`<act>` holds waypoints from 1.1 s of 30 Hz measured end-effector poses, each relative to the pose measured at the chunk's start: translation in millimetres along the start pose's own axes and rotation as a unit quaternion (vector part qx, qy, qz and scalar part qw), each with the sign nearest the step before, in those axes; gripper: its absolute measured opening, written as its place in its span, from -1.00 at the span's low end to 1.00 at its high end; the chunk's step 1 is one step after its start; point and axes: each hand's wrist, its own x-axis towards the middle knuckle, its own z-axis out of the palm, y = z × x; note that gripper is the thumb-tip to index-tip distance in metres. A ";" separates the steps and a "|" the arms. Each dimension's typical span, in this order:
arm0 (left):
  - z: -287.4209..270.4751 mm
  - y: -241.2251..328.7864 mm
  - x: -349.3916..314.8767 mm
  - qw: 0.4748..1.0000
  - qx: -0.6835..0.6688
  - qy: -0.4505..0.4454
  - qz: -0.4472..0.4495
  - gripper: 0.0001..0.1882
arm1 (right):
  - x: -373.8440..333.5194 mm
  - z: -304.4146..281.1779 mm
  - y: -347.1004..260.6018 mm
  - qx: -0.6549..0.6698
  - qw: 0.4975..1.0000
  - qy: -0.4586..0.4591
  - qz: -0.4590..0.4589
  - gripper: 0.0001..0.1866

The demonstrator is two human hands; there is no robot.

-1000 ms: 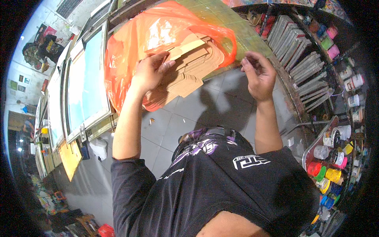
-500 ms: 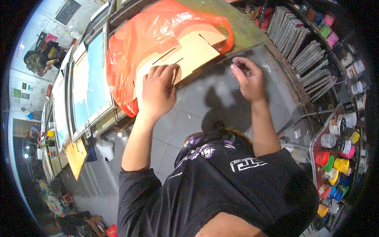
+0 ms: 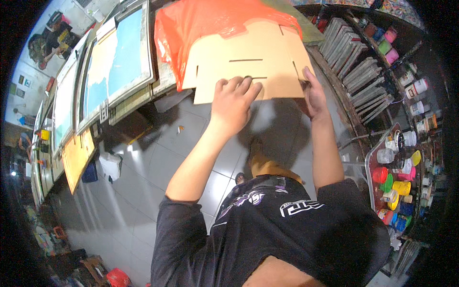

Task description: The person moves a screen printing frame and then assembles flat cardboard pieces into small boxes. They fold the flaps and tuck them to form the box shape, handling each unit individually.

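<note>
A flat tan cardboard sheet [image 3: 267,50] with cut slits lies on an orange-red plastic bag [image 3: 205,23], partly covered by it at the far side. My left hand [image 3: 234,103] curls its fingers over the near edge of the cardboard; its thumb is hidden. At the right edge, my right hand [image 3: 314,95] has its thumb up against the cardboard and its other fingers behind or below, mostly out of sight. Both hands are closed on the sheet. Whether it is one sheet or a stack, I cannot tell.
Framed screens [image 3: 117,60] line the bench at left, with a yellowish board [image 3: 76,158] hanging below. Several frames stand in a rack [image 3: 342,45] at right. Colourful paint tubs [image 3: 389,184] crowd a shelf nearer me. Another person [image 3: 60,36] is at far left.
My right hand has moved from free air to the cardboard's right edge. More of the cardboard shows outside the bag, and it is turned squarer to me. The view has shifted.
</note>
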 end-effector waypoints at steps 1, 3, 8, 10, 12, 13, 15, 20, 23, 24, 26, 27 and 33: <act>5.1 3.3 -2.1 1.000 -0.004 0.005 -0.013 -0.51 | 0.5 -0.3 4.5 -0.020 1.000 0.024 -0.003 -0.49; 9.4 13.0 -2.9 0.999 0.001 0.034 -0.037 -0.52 | 7.9 0.1 9.9 -0.062 0.996 0.064 -0.016 -0.51; 5.3 10.6 -20.0 0.963 -0.060 0.250 -0.085 -0.40 | 39.4 -33.3 -24.4 -0.012 0.999 0.014 -0.043 -0.59; 20.9 -13.8 -36.3 0.895 -0.144 0.341 -0.250 -0.35 | 51.6 -42.3 -31.8 -0.030 0.999 -0.001 -0.018 -0.59; 21.1 -41.1 -32.2 0.783 -0.332 0.299 -0.434 -0.35 | 60.2 -43.4 -24.9 -0.038 0.999 -0.026 -0.016 -0.59; 14.6 -55.0 -26.1 0.721 -0.453 0.244 -0.464 -0.36 | 61.9 -44.3 -21.4 -0.043 0.998 -0.039 -0.014 -0.59; 18.5 -79.4 -14.4 0.692 -0.532 0.212 -0.439 -0.44 | 66.5 -49.1 -18.9 -0.072 0.997 -0.005 -0.025 -0.60; 32.6 -136.9 -9.3 0.628 -0.569 0.240 -0.473 -0.78 | 56.2 -54.8 -19.8 -0.112 0.993 0.013 -0.017 -0.61; 26.6 -170.8 -16.8 0.535 -0.594 0.308 -0.516 -0.85 | 47.5 -58.5 -20.8 -0.088 0.996 0.013 -0.032 -0.59; 25.2 -185.4 -23.1 0.501 -0.629 0.309 -0.508 -0.82 | 45.2 -64.2 -24.5 -0.086 0.996 0.019 -0.018 -0.58; 21.0 -201.3 -27.6 0.427 -0.693 0.314 -0.489 -0.76 | 39.6 -74.4 -33.1 -0.108 0.994 0.018 -0.006 -0.56; 10.9 -173.7 -18.3 0.455 -0.676 0.307 -0.492 -0.66 | 33.2 -84.1 -38.6 -0.132 0.991 0.024 -0.011 -0.55; 2.8 -50.9 -30.2 0.513 -0.775 0.103 -0.355 -0.59 | -49.0 -101.1 -59.8 -0.125 0.986 -0.093 -0.053 -0.55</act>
